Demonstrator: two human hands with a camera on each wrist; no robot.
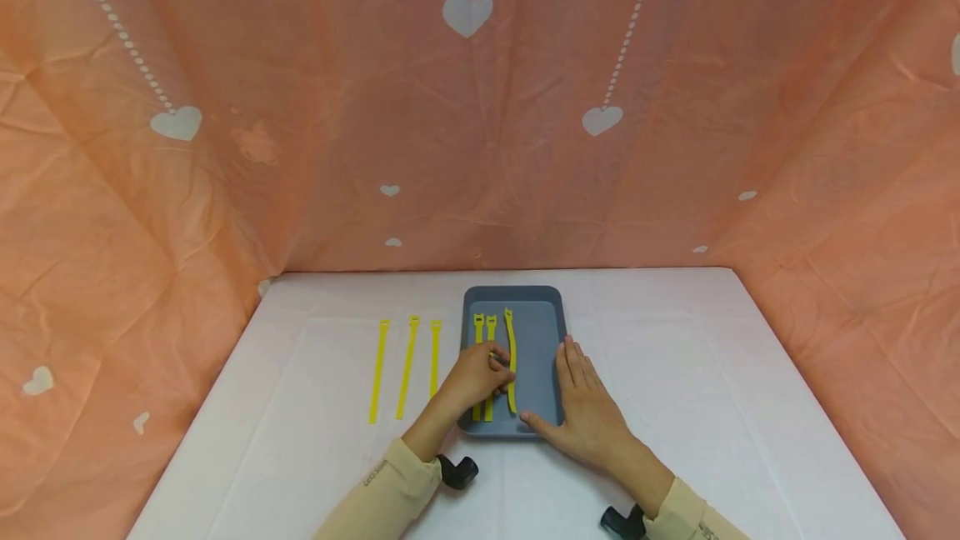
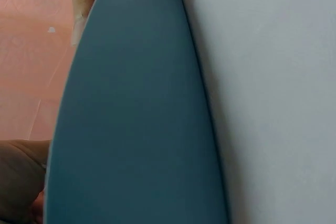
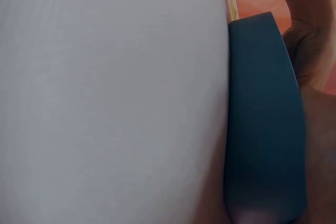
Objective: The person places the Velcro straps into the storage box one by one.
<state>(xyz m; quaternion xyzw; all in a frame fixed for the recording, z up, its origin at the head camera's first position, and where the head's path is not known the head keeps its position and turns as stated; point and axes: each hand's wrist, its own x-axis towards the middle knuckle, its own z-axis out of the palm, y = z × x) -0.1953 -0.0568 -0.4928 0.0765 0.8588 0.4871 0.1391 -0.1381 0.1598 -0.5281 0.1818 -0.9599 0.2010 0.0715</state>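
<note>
Orange curtain (image 1: 337, 148): rising beyond the tray and along both sides.
White table (image 1: 675, 357): stretching wide right and left of the tray, ending just past its far rim.
Tray (image 1: 536, 348): showing bare floor along its right half.
Right hand (image 1: 588, 423): lying straight-fingered along the tray's right rim.
Left hand (image 1: 472, 377): curling over the tray's left half, pinching, well apart from the right hand.
Pinched yellow strap (image 1: 512, 340): bowing slightly near the tray's middle, between both hands.
Two yellow straps (image 1: 491, 332): lying in the tray's left side, passing under the left hand.
Three outer straps (image 1: 407, 367): lying left of the tray.
</note>
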